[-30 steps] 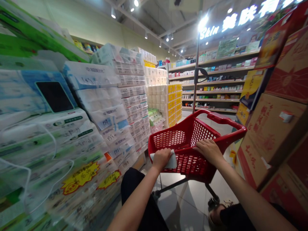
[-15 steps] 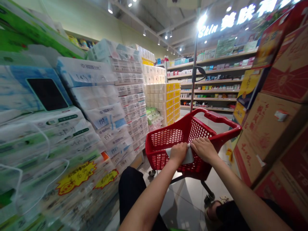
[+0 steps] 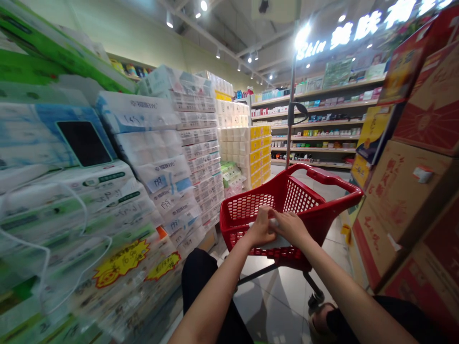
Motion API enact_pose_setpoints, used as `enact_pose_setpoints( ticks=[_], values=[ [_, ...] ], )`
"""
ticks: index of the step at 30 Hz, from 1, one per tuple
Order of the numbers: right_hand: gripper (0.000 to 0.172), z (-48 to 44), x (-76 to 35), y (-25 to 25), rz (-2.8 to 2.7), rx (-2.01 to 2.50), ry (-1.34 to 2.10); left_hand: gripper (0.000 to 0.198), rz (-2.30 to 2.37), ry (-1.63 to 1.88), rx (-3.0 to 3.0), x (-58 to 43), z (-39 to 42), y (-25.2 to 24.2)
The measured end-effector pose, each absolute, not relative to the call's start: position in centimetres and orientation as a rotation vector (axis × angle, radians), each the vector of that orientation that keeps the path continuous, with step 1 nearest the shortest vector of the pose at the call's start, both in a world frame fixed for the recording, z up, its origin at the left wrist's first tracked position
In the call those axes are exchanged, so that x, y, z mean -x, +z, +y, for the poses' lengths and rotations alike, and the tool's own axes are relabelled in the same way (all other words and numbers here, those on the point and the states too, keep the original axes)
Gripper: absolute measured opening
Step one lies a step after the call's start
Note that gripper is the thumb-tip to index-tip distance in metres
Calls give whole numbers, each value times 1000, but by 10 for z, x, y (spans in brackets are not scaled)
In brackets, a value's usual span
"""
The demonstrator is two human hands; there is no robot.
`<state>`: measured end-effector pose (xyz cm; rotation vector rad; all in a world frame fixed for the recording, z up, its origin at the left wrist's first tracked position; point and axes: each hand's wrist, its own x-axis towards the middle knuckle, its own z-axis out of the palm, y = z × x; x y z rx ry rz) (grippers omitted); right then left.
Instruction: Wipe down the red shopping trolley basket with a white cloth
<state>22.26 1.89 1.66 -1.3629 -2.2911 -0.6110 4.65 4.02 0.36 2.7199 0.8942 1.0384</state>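
A red plastic shopping cart (image 3: 322, 188) stands on the tiled floor just in front of me. Both hands meet at its near rim. My left hand (image 3: 261, 227) is closed on a white cloth (image 3: 278, 241) that lies against the rim. My right hand (image 3: 291, 228) rests on the same cloth beside the left, fingers curled down over it. Most of the cloth is hidden under the two hands. The basket looks empty as far as its mesh shows.
Stacked packs of tissue and toilet paper (image 3: 150, 157) with yellow price tags line the left side. Cardboard boxes (image 3: 405, 191) are piled on the right. Shelves of goods (image 3: 319, 129) stand at the aisle's far end, and a metal pole (image 3: 291, 100) rises behind the cart.
My left hand slid the white cloth rightward along the cart's near rim, from its left corner to the middle. My right hand came over to meet it on the cloth.
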Motion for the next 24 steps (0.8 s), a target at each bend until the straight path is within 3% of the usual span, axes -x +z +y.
enact_pose_setpoints(
  ticks=[4,10,15,21,24],
  values=[
    [27,26,-233,20,-2401,1330,-623,66,1077,937,-2777,3,38,-7],
    [29,31,-313,36,-2346,1315,-803,27,1436,718,-2801,80,43,-24],
    [32,31,-333,33,-2222,1397,-852,27,1476,704,-2824,75,47,-35],
    [38,34,-264,9,-2274,1437,-696,35,1541,703,-2868,47,43,-48],
    [38,29,-221,-4,-2287,1392,-613,29,1569,705,-2879,34,38,-48]
  ],
)
